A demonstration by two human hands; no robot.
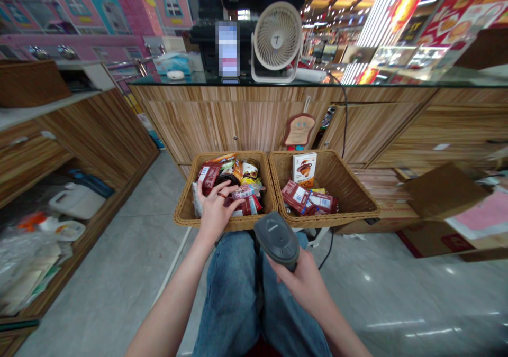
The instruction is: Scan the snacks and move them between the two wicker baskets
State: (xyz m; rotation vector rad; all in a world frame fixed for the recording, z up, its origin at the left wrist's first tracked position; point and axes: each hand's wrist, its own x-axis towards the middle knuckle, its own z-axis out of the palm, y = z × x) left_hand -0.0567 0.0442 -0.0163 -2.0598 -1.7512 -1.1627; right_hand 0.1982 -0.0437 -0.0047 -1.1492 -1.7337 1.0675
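Two woven baskets stand side by side before my knees. Over the left basket [183, 209], my left hand [216, 203] reaches in with fingers apart, touching or just above the packets; whether it grips one is not visible. Inside lie a dark red packet [208, 177], jars with dark lids, a yellow-labelled jar [250, 171] and a pink-blue packet [245, 190]. My right hand [297, 272] is wrapped round a dark grey handheld scanner [277, 239], near the front edge of the right basket [355, 193]. That basket holds a white box [304, 167] and several dark red packets [296, 195].
Behind the baskets is a wooden counter [210, 121] with a white fan [277, 42] and a lit phone [229, 50] on top. A black cable [345, 119] hangs down its front. Open cardboard boxes [432, 230] stand right; a low shelf [79, 240] is left.
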